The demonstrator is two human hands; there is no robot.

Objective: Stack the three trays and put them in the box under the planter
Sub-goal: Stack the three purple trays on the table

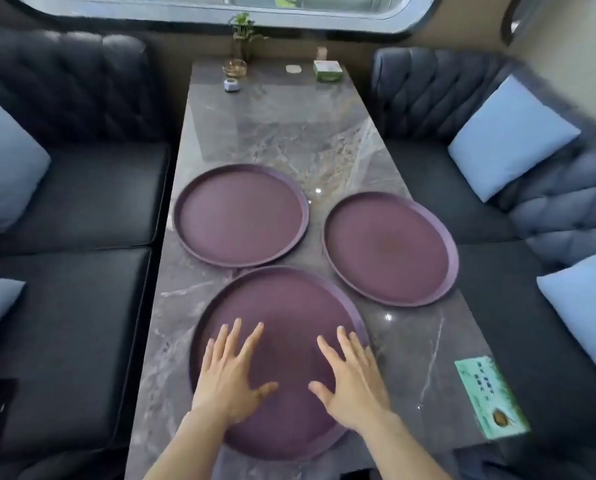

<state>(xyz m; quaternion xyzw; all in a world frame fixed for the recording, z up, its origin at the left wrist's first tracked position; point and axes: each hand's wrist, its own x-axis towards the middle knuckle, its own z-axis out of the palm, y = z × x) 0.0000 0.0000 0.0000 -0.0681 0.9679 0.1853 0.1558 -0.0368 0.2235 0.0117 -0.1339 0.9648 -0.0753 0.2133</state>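
Observation:
Three round purple trays lie flat and apart on a grey marble table (282, 133). The nearest tray (282, 299) is in front of me, the left tray (241, 216) lies beyond it, and the right tray (390, 247) sits near the right edge. My left hand (230, 372) and my right hand (352, 379) are spread palm down over the near tray, fingers apart, holding nothing. A small potted plant (244, 32) stands at the table's far end. No box shows in this view.
Dark tufted sofas (82, 202) with pale blue cushions (511, 136) flank the table. At the far end are a glass ashtray (234, 67), a small grey jar (232, 84) and a green box (327, 71). A green packet (490, 396) lies near the right edge.

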